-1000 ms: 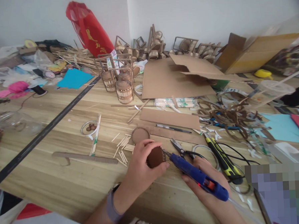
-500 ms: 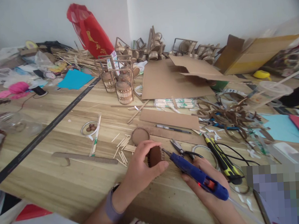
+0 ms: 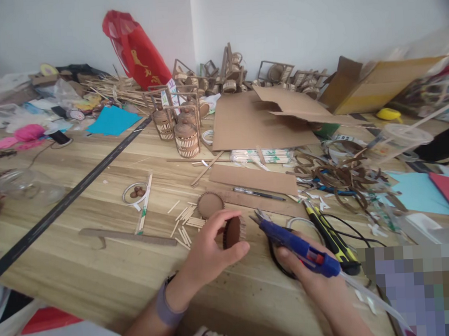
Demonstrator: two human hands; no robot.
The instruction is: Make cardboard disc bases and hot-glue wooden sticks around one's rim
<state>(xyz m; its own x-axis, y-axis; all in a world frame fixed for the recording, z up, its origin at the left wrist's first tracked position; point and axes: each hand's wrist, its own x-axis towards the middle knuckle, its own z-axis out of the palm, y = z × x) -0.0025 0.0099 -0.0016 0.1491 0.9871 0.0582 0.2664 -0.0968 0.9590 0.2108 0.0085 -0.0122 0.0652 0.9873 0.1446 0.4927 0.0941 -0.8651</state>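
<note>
My left hand (image 3: 210, 251) pinches a small round brown cardboard piece with a ribbed rim (image 3: 234, 231), held on edge just above the wooden table (image 3: 102, 274). My right hand (image 3: 309, 276) grips a blue hot glue gun (image 3: 300, 247) whose nozzle points left, a short gap from the cardboard piece. A second round cardboard disc (image 3: 210, 205) lies flat on the table just beyond my left hand, beside several short wooden sticks (image 3: 185, 222).
Scissors (image 3: 262, 217), a yellow-black utility knife (image 3: 328, 235) and a pen (image 3: 258, 193) lie near the glue gun. Cardboard sheets (image 3: 259, 121), small lantern-like models (image 3: 187, 135), curled cardboard scraps (image 3: 338, 174), a red bag (image 3: 137, 49) and a long black ruler (image 3: 71, 193) crowd the table.
The glue gun has drawn back slightly to the right, away from the cardboard piece. My left hand has turned the piece more on edge.
</note>
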